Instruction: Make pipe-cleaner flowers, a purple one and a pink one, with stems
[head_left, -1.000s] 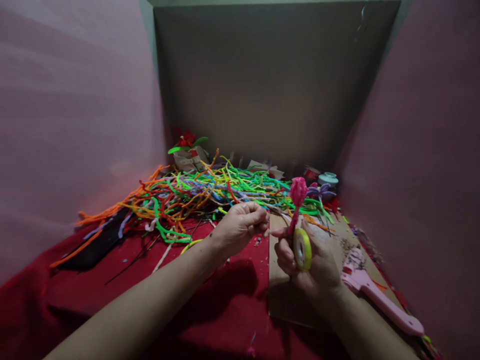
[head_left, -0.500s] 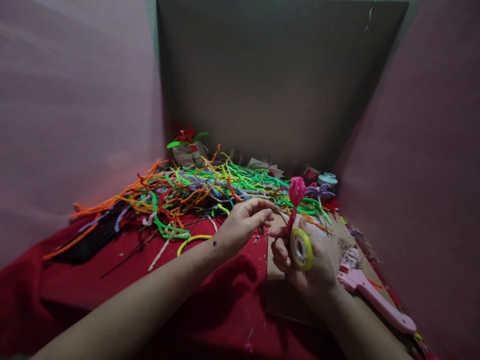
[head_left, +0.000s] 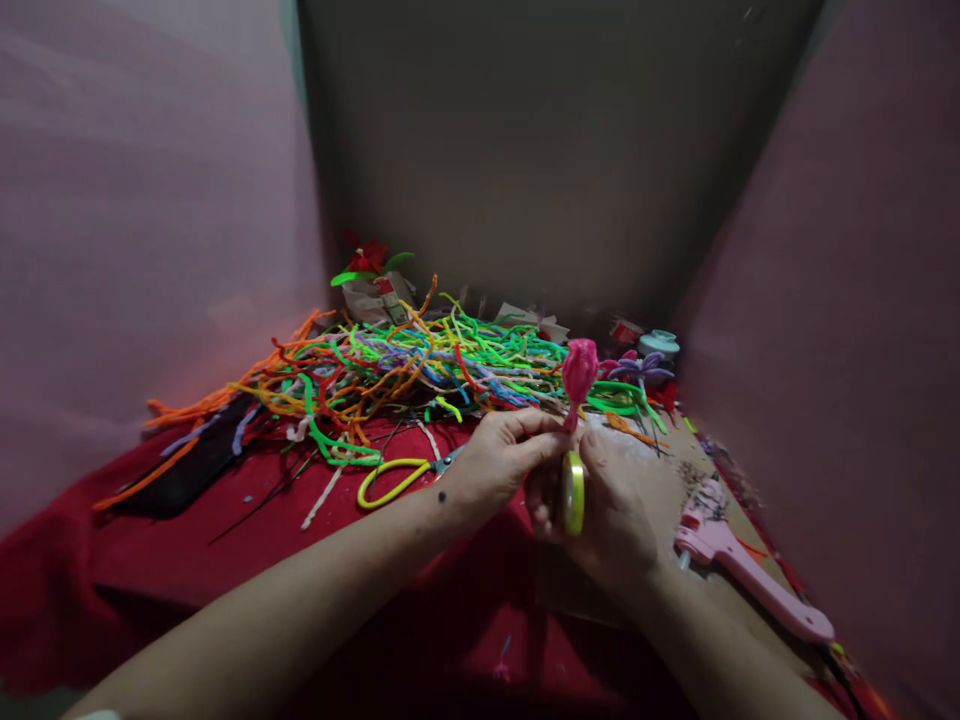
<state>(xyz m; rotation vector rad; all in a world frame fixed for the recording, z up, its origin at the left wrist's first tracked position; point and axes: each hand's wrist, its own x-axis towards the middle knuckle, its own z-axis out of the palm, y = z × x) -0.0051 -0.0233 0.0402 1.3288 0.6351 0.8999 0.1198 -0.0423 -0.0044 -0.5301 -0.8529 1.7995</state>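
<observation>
A pink pipe-cleaner flower (head_left: pixel 580 370) stands upright between my hands, its bud at the top. The thumb and fingers of my left hand (head_left: pixel 502 460) are pinched at the narrow base under the bud. Just below, a yellow roll of tape (head_left: pixel 574 495) is turned nearly edge-on, with my right hand (head_left: pixel 611 505) curled around it. The right fingertips are partly hidden behind the roll, and the lower stem cannot be seen.
A heap of coloured pipe cleaners (head_left: pixel 420 365) covers the back of the red cloth (head_left: pixel 450 600). Yellow-handled scissors (head_left: pixel 394 482) lie by my left forearm. On the right, a pink glue gun (head_left: pixel 750 575) rests on a cardboard sheet (head_left: pixel 667 520). A purple flower (head_left: pixel 641 368) is behind.
My left hand has moved right to the flower's base. The tape roll has turned from showing its side to nearly edge-on, and the flower has shifted slightly left. More of the scissors shows.
</observation>
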